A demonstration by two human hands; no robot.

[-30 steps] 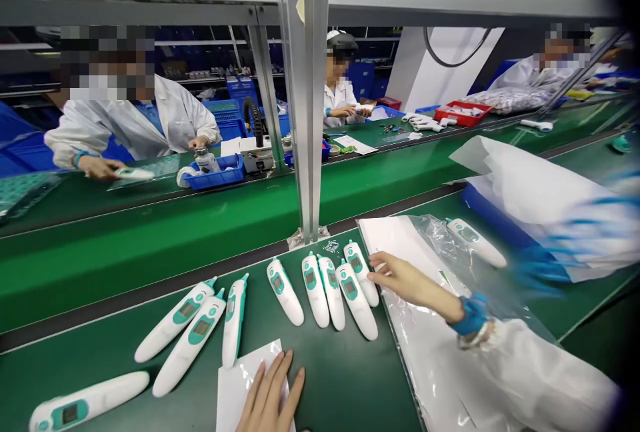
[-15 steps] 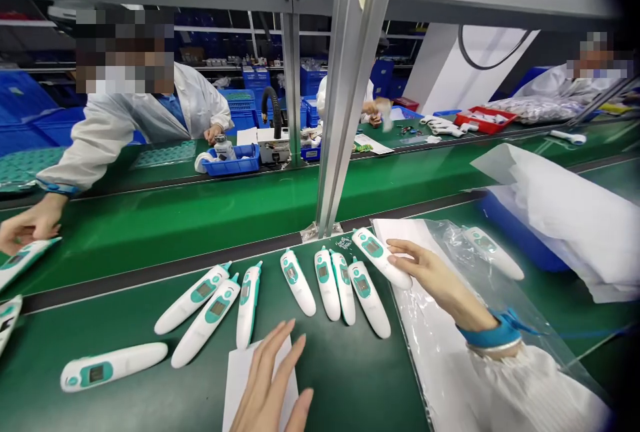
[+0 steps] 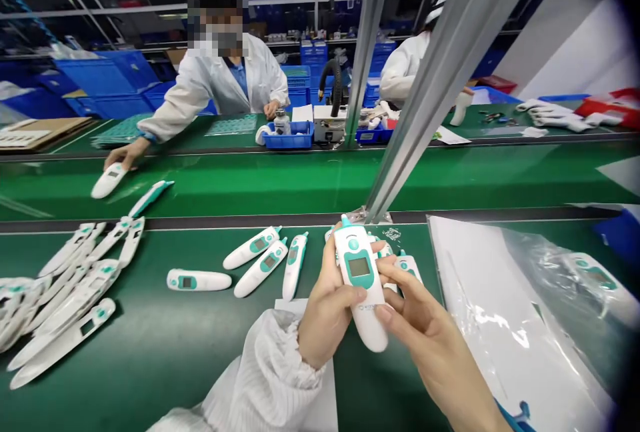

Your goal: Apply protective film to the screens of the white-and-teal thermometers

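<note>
I hold a white and teal thermometer point(image 3: 361, 285) upright in front of me with both hands, its screen facing me. My left hand point(image 3: 327, 312) wraps round its left side with the thumb across the body. My right hand point(image 3: 425, 332) grips its right side and lower end with thumb and fingers. Under my hands several more thermometers point(image 3: 407, 265) lie on the green bench point(image 3: 165, 345). Three thermometers point(image 3: 265, 260) lie side by side left of my hands, and one thermometer point(image 3: 199, 280) lies flat further left.
A heap of white thermometer shells point(image 3: 60, 292) lies at the left. Clear plastic bags point(image 3: 525, 325) with a thermometer inside lie at the right. A slanted metal post point(image 3: 430, 92) rises behind my hands. Across the green conveyor point(image 3: 250, 182) a person's hand point(image 3: 123, 155) rests on a thermometer.
My right hand lifted a thermometer off the bench and my left hand left the white sheet and joined it. My view swung to the left, showing the heap of shells.
</note>
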